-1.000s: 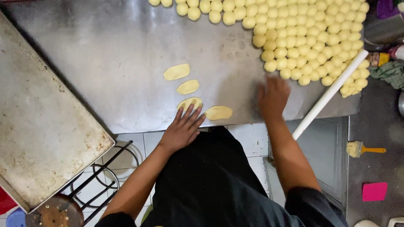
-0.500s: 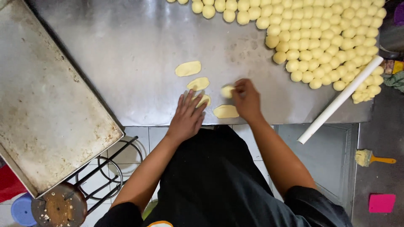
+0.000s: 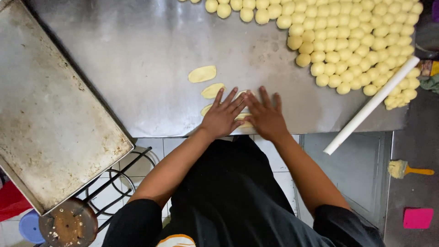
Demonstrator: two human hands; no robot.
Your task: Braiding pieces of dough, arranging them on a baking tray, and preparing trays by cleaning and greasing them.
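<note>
right hand (image 3: 267,116) back from the dough balls (image 3: 361,41), one brought to the table's (image 3: 137,55) near edge | both hands flat, fingers spread, gripping nothing | left hand (image 3: 222,116) alongside, pressing dough piece (image 3: 242,96) beside flattened ovals (image 3: 202,73)

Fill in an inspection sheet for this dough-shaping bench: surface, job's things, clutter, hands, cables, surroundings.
Surface: steel table, dull and smeared.
Job's things: flattened dough ovals; many dough balls at the far right.
Clutter: white rolling pin overhanging the table edge; worn baking tray.
Hands: left hand and right hand pressed flat, side by side, on dough pieces.
Cables: nothing seen.
Surroundings: brush, pink pad, wire rack.
</note>
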